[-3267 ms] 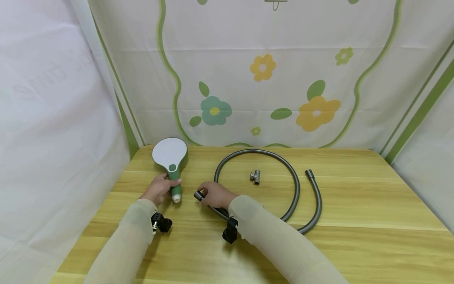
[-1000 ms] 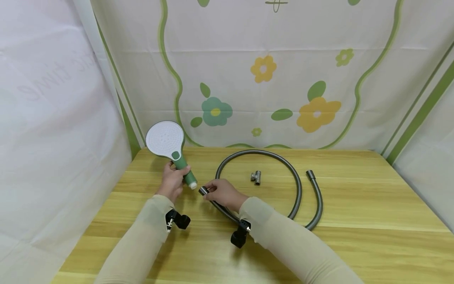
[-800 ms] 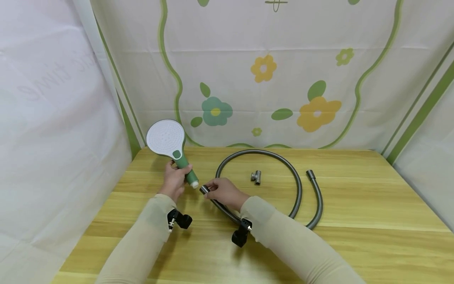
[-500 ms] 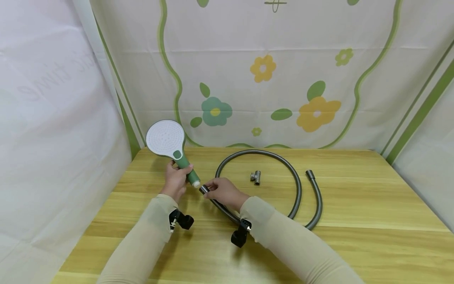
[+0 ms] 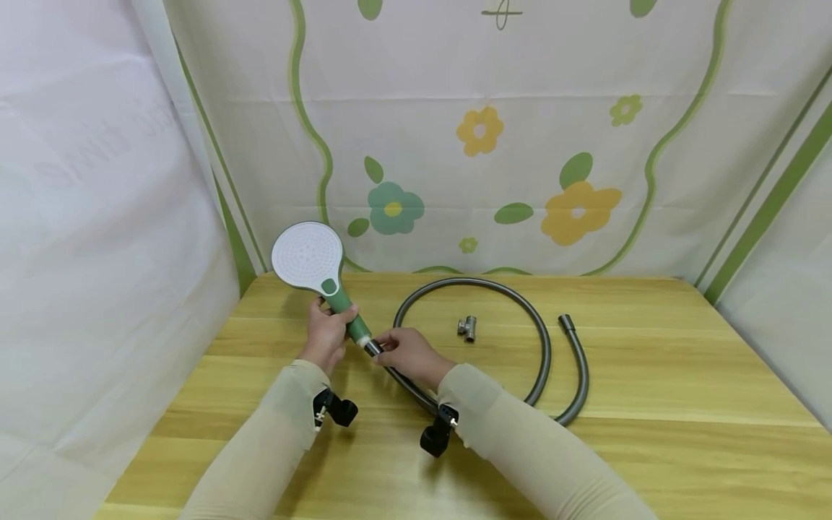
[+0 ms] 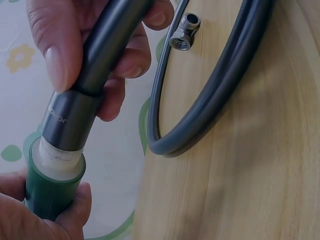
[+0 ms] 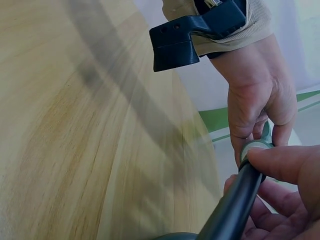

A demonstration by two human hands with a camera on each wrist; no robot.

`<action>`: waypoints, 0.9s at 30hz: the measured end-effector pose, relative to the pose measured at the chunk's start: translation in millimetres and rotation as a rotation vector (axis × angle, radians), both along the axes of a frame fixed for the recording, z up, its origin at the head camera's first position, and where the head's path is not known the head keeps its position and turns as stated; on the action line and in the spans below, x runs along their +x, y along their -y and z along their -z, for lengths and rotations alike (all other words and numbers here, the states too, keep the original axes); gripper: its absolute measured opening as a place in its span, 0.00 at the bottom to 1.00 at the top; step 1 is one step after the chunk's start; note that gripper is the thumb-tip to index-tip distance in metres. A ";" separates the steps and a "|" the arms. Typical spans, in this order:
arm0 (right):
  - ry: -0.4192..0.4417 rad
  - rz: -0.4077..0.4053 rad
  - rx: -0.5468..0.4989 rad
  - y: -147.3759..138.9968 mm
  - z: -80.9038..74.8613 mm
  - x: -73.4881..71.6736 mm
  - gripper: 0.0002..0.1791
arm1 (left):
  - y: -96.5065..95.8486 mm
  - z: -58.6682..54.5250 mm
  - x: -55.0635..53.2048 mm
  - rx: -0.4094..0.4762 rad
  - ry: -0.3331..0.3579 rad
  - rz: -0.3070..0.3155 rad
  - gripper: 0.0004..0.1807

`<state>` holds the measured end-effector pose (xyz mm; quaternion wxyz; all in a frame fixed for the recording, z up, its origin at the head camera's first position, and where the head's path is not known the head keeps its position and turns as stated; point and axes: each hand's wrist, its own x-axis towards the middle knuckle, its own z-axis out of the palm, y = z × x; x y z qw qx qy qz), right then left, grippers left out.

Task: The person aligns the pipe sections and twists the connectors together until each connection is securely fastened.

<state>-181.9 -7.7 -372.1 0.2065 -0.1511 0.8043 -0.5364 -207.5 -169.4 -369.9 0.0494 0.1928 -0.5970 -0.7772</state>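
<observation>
The right hand (image 5: 411, 354) pinches the hose collar (image 6: 70, 122) while the left hand (image 5: 327, 335) grips the shower head (image 5: 326, 279) by its handle (image 5: 340, 302), left of centre, seemingly to keep both ends aligned; its long axis slants, spray face (image 5: 308, 254) upper left, white tip (image 5: 365, 341) lower right, meeting the collar

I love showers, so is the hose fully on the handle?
Seemingly not: the white tip shows between the hose collar and the green handle.

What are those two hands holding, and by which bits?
The left hand holds the round, white-faced shower head by its green handle. The right hand pinches the dark grey, flexible hose near one end, beside its smooth collar.
</observation>
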 end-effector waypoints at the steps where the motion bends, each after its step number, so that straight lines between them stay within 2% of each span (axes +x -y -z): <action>1: 0.001 0.003 -0.001 0.0 -0.4 0.2 0.17 | -0.7 -0.5 0.0 0.005 -0.001 -0.002 0.46; 8: -0.011 0.028 -0.003 0.8 0.3 1.3 0.18 | -5.8 -3.9 1.2 0.006 -0.015 -0.002 0.45; 17: -0.025 0.052 -0.033 2.5 3.2 3.5 0.16 | -6.4 -5.8 1.2 -0.012 -0.037 0.027 0.44; 27: -0.034 0.074 -0.040 3.3 6.0 3.7 0.16 | -7.2 -7.7 1.3 -0.033 -0.029 0.031 0.46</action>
